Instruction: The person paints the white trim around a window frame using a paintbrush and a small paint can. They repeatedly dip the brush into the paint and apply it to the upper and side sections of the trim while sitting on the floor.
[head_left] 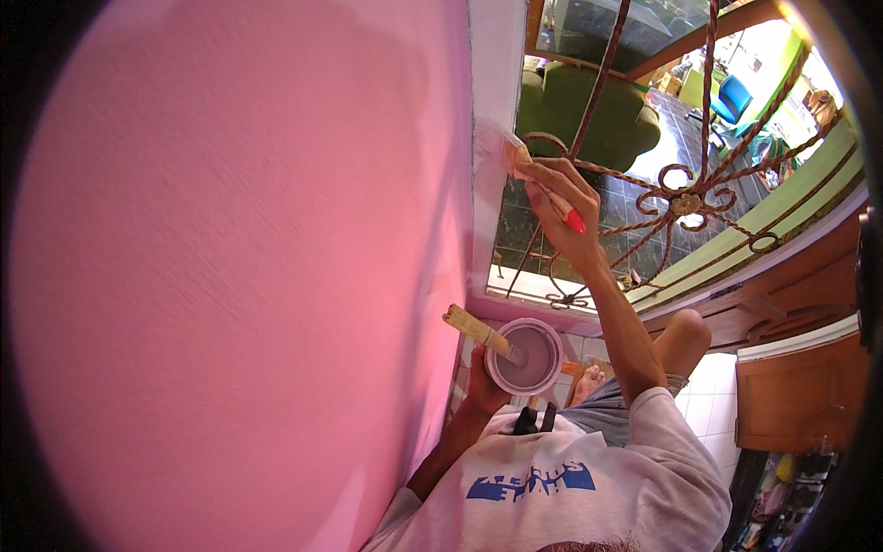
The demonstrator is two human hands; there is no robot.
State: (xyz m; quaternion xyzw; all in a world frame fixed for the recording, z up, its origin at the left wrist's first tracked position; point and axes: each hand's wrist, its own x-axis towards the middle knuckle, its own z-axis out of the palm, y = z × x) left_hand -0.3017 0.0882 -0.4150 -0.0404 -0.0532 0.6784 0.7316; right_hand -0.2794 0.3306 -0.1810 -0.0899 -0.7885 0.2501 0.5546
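My right hand (572, 189) pinches a paintbrush (517, 160) with a red-tipped handle. Its bristles touch the narrow pale strip of wall (487, 193) beside the window. Low in front of my body, my left hand (484, 385) grips the side of a round paint bucket (527, 322). Greyish-lilac paint (538, 357) lies inside it. A flat wooden stick (471, 327) crosses the rim on the left, its lower end over the paint. The fingers of my left hand are partly hidden behind the bucket.
A large pink wall (258, 258) rises close on my left. Twisted metal window bars (685, 204) stand right of my brush hand, with a green sofa (589, 110) and a blue chair (733, 97) beyond. Wooden furniture (800, 391) is at the right, above a tiled floor (713, 391).
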